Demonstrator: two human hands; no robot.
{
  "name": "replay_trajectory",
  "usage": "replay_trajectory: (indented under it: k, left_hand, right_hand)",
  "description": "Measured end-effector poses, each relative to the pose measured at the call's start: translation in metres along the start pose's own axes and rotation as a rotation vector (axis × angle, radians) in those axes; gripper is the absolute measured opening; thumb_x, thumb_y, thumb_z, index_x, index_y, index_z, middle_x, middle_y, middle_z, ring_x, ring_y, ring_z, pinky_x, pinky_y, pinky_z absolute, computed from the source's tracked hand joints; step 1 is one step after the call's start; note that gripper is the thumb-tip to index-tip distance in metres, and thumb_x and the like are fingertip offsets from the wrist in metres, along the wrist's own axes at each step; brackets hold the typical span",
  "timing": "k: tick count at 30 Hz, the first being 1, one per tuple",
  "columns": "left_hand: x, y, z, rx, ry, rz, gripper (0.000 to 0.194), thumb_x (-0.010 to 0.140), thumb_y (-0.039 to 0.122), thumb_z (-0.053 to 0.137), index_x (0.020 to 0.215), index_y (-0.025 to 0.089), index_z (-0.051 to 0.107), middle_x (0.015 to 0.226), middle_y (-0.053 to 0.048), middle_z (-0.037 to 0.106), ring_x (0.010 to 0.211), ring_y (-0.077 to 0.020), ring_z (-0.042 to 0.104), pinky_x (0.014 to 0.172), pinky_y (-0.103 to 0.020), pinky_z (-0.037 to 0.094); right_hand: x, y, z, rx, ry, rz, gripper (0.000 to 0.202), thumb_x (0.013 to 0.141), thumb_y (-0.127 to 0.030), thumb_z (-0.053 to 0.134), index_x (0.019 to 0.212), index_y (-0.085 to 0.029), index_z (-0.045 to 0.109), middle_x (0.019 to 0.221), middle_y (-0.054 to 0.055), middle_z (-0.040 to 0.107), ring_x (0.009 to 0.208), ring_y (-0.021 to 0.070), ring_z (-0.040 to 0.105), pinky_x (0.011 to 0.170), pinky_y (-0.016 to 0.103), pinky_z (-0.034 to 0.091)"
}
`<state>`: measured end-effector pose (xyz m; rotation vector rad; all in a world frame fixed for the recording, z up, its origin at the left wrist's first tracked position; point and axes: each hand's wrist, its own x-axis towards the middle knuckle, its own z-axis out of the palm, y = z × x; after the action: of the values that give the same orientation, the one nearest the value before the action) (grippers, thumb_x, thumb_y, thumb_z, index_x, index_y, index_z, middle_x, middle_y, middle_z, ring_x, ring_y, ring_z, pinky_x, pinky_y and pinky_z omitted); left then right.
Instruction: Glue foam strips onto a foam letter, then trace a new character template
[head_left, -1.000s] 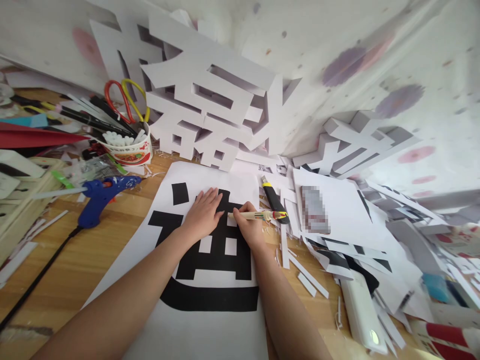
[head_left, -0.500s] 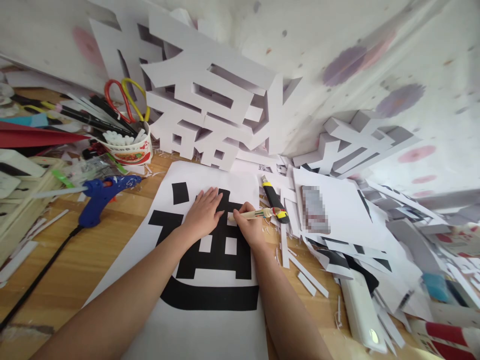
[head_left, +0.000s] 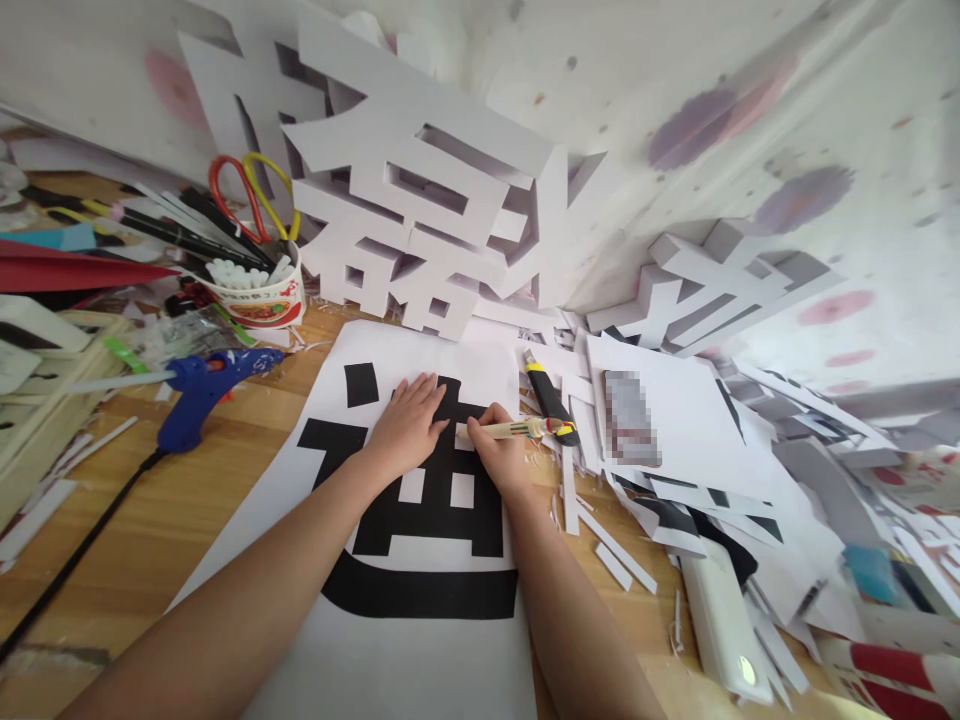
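A large white sheet [head_left: 330,650] lies on the wooden table, carrying cut black paper shapes that form a character [head_left: 431,520]. My left hand [head_left: 407,425] rests flat on the upper part of the character with its fingers stretched out. Closed around a cream multi-colour pen [head_left: 517,429], my right hand [head_left: 499,450] sits at the character's upper right edge. The pen's tip points left, close to a small white gap in the black; whether it touches the paper I cannot tell. Just right of the pen lies a black and yellow utility knife [head_left: 551,400].
White three-dimensional paper characters [head_left: 420,190] lean at the back. On the left are a blue glue gun [head_left: 202,390] with its cord and a paper cup [head_left: 262,300] holding scissors and pens. To the right lie paper strips [head_left: 615,545], a blurred-out rectangle [head_left: 631,420] and a white power bank [head_left: 724,620].
Both hands hold nearly the same places. The pen's rear end has tilted or turned very slightly in my right hand. The camera view has shifted a little.
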<state>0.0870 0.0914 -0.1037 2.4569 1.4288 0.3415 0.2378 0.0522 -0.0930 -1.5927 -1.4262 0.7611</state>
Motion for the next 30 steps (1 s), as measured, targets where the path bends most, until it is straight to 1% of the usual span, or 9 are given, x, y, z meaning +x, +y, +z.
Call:
replay_trajectory:
  k: [5, 8, 21, 26, 30]
  left_hand:
    - [-0.0004, -0.0007, 0.0009, -0.005, 0.004, 0.006, 0.048, 0.088, 0.03, 0.035, 0.131, 0.009, 0.036, 0.144, -0.012, 0.027, 0.133, -0.0212, 0.018, 0.109, -0.041, 0.016]
    - [-0.0003, -0.0016, 0.0021, -0.022, 0.018, 0.012, 0.049, 0.088, 0.03, 0.035, 0.131, 0.009, 0.036, 0.143, -0.013, 0.027, 0.133, -0.0211, 0.018, 0.109, -0.041, 0.015]
    - [-0.0007, -0.0013, 0.0013, -0.024, 0.004, 0.008, 0.05, 0.088, 0.03, 0.036, 0.132, 0.008, 0.035, 0.144, -0.013, 0.027, 0.134, -0.0212, 0.017, 0.11, -0.041, 0.014]
    - [-0.0006, -0.0007, 0.001, -0.013, 0.002, 0.006, 0.05, 0.088, 0.03, 0.036, 0.132, 0.007, 0.035, 0.144, -0.013, 0.027, 0.134, -0.0217, 0.017, 0.11, -0.04, 0.014]
    - [-0.0005, -0.0013, 0.0013, -0.011, 0.005, 0.006, 0.05, 0.088, 0.03, 0.036, 0.132, 0.008, 0.035, 0.144, -0.012, 0.027, 0.134, -0.0212, 0.018, 0.11, -0.041, 0.014]
  right_hand:
    - [-0.0005, -0.0017, -0.0008, -0.007, 0.008, 0.003, 0.026, 0.073, -0.034, 0.052, 0.058, -0.023, 0.034, 0.055, -0.007, 0.037, 0.052, 0.0117, 0.038, 0.051, 0.024, 0.03]
    - [-0.0005, -0.0029, -0.0013, -0.01, -0.012, -0.007, 0.026, 0.073, -0.034, 0.052, 0.057, -0.023, 0.033, 0.054, -0.007, 0.036, 0.051, 0.0117, 0.036, 0.05, 0.024, 0.03]
    - [-0.0017, -0.0021, -0.0014, 0.027, -0.027, -0.007, 0.025, 0.073, -0.034, 0.051, 0.057, -0.023, 0.034, 0.055, -0.006, 0.036, 0.051, 0.0117, 0.036, 0.05, 0.025, 0.03]
    - [-0.0019, -0.0028, -0.002, 0.018, -0.04, -0.02, 0.025, 0.072, -0.034, 0.051, 0.057, -0.023, 0.034, 0.054, -0.006, 0.035, 0.051, 0.0118, 0.036, 0.05, 0.025, 0.03]
    - [-0.0019, -0.0035, -0.0021, -0.01, -0.027, -0.022, 0.026, 0.072, -0.035, 0.05, 0.057, -0.023, 0.034, 0.054, -0.006, 0.035, 0.051, 0.0118, 0.036, 0.051, 0.025, 0.03]
